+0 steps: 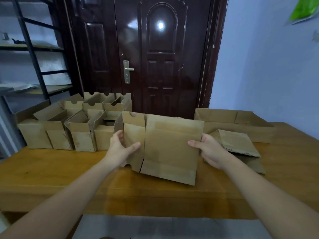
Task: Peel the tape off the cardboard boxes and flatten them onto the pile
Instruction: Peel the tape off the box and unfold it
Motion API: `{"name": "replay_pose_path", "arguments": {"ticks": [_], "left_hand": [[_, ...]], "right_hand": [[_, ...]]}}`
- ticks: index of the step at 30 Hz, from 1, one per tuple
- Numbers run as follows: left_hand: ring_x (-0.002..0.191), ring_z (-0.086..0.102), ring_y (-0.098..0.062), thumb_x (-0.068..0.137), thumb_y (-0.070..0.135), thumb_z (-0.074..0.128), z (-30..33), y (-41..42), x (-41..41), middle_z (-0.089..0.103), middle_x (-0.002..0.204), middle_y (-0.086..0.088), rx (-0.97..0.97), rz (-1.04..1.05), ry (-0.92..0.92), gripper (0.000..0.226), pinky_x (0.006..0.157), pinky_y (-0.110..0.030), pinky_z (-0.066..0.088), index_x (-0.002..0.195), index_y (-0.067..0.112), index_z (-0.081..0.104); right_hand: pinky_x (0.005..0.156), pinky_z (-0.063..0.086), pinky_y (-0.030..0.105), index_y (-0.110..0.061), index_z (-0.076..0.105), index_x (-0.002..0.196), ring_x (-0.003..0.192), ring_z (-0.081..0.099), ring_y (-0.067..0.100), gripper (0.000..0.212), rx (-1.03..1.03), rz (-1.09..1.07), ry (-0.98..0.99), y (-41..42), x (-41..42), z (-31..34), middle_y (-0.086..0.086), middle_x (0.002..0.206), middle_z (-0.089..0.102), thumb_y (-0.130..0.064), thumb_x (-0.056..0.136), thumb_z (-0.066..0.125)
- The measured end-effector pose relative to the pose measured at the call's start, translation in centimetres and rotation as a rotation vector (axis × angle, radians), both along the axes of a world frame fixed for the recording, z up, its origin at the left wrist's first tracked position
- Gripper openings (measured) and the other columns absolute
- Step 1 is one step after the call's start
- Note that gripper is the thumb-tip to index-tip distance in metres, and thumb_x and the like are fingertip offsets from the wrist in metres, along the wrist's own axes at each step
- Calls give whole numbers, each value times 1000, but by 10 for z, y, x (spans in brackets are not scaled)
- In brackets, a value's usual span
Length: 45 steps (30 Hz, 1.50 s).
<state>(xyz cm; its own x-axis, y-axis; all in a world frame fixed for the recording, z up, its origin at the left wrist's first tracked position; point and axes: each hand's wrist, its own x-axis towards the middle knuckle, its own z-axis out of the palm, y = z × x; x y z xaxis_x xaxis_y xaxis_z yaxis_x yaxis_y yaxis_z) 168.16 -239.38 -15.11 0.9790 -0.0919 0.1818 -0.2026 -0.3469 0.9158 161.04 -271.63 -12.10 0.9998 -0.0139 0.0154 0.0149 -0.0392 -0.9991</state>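
Both hands hold a flattened box upright above the worktop: left hand grips its left edge, right hand its right edge. Open boxes stand at left; the pile lies just right

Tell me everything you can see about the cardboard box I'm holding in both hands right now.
The held cardboard box is plain brown corrugated board, collapsed nearly flat, its broad face turned to the camera. Flaps stand open along the top and hang below, with slits between panels; one top flap has a curved notch. It is held upright above the wooden table, slightly tilted. The left hand grips its left panel, thumb in front; the right hand grips its right edge. No tape shows on this face.
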Motion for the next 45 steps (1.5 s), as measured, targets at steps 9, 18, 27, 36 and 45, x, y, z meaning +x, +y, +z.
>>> {"name": "replay_pose_path", "arguments": {"ticks": [9,18,27,36,45], "left_hand": [[105,58,-11,90,27,77,23,-3,-3,56,116,6,11,-35,-111,54,73,-22,48,127,24,37],[122,42,-18,72,49,88,11,2,-12,31,138,6,280,-141,134,99,109,-41,42,154,41,31],[125,40,-29,52,54,97,-11,-9,-6,26,141,-4,827,-349,397,144,87,-38,59,159,41,1],[117,42,-31,54,46,98,-11,-25,0,28,132,-4,875,-335,460,130,59,-30,60,154,41,17],[137,37,-37,54,59,94,71,-85,16,13,157,-13,915,-259,109,151,112,-47,42,162,32,-8]], "right_hand": [[98,54,54,-46,15,155,115,66,28,90,0,-143,48,-7,2,7,6,133,64,-24,91,75],[104,49,54,-49,-16,156,136,33,26,151,-689,279,354,-10,-15,-4,0,161,16,-24,60,98],[84,60,36,-39,-16,159,136,41,33,145,-974,293,572,-2,-6,-12,9,163,17,-25,66,95],[85,60,35,-34,-1,159,118,45,25,129,-1079,318,596,2,5,-10,7,154,28,-27,71,93],[89,56,40,-39,-15,158,127,45,29,144,-1105,71,368,-69,-5,72,6,155,34,-31,64,95]]}}
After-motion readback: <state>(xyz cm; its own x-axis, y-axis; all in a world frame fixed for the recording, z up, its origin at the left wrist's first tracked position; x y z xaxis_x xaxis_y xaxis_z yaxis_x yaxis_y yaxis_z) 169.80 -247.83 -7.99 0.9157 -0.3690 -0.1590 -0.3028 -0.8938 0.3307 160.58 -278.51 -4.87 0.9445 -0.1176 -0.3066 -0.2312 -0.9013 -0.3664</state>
